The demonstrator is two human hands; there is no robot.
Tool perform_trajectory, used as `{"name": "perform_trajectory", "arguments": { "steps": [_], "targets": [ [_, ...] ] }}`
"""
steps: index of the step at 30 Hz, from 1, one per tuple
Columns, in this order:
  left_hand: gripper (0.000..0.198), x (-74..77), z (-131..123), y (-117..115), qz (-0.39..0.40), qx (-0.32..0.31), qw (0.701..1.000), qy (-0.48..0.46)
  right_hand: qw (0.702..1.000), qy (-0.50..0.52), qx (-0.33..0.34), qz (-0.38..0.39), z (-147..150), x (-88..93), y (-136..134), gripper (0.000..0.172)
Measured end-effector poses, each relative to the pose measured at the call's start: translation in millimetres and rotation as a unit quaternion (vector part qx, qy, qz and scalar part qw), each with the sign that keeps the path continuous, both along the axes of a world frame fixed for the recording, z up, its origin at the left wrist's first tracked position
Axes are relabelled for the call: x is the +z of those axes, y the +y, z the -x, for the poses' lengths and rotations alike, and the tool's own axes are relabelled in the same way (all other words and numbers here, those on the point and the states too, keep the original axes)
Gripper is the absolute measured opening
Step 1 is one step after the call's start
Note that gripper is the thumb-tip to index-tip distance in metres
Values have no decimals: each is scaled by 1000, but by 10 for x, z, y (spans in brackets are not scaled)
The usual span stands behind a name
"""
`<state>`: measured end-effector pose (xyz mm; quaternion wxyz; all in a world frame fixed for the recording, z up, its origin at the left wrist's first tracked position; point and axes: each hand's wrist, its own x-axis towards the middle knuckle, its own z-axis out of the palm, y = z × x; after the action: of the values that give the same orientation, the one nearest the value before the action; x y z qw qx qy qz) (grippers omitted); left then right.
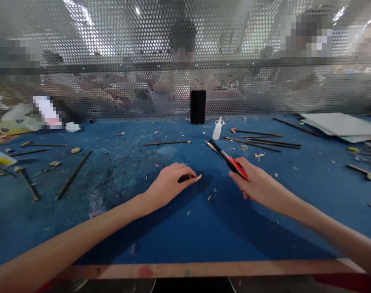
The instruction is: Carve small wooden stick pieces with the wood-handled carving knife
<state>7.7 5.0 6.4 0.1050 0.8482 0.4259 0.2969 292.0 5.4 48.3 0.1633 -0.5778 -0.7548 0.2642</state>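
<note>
My left hand (170, 183) rests on the blue work surface (173, 228) with fingers curled, pinching a small pale wood piece (198, 177) at its fingertips. My right hand (257, 183) is closed round a red and black utility knife (231, 162), whose blade end points up and left, away from me. The two hands sit about a hand's width apart near the middle of the table. Small wood chips lie scattered between and around them.
Thin dark sticks (258, 142) lie right of centre and more sticks (72, 176) at left. A small white glue bottle (217, 128) and a black phone (198, 106) stand by the perforated metal screen (142, 61). Papers (341, 124) lie at far right. People sit beyond the screen.
</note>
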Motion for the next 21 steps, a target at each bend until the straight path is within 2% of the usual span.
{"name": "perform_trajectory", "arguments": {
  "steps": [4,9,15,21],
  "targets": [
    [21,-26,-4,69,-63,-35,997,34,998,-51,35,-11,36,4,-86,35],
    [18,-35,30,-6,-114,-70,989,57,988,-105,65,-94,98,-45,-299,45],
    [20,-66,26,-46,-171,-71,979,84,975,-136,77,-158,235,-140,-578,49],
    [25,-87,39,-47,-200,-76,968,129,975,-129,78,-164,271,-198,-618,51]
  ]
}}
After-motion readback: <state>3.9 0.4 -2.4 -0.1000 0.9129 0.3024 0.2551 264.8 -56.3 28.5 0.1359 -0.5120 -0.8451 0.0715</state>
